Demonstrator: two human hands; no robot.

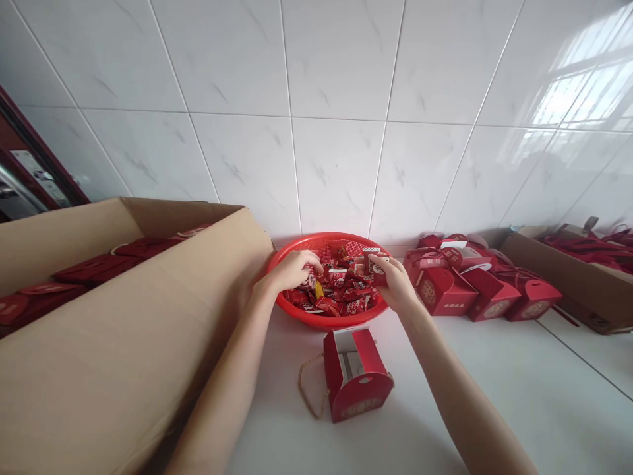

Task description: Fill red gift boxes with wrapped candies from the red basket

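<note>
A red plastic basket (pixel 329 322) with a perforated wall stands by the tiled wall, filled with red wrapped candies (pixel 341 290). Inside its left side is my left hand (pixel 295 269), its fingers bent in a pinch on a red-and-white wrapped candy (pixel 310 276). My right hand (pixel 395 282), over the right rim, grips several small dark-red packets (pixel 376 267) printed with white characters. In front of the basket, nearest to me, a red gift box (pixel 359 402) stands with its top open and a rope handle (pixel 302 389) hanging out to the left.
A tall cardboard carton (pixel 198 316) holding red boxes (pixel 93 264) takes up the left side. On the right, several closed red gift boxes (pixel 448 290) sit grouped on the white counter (pixel 494 382). Behind them lies a cardboard carton (pixel 564 284) with red, ribbon-handled items (pixel 593 247).
</note>
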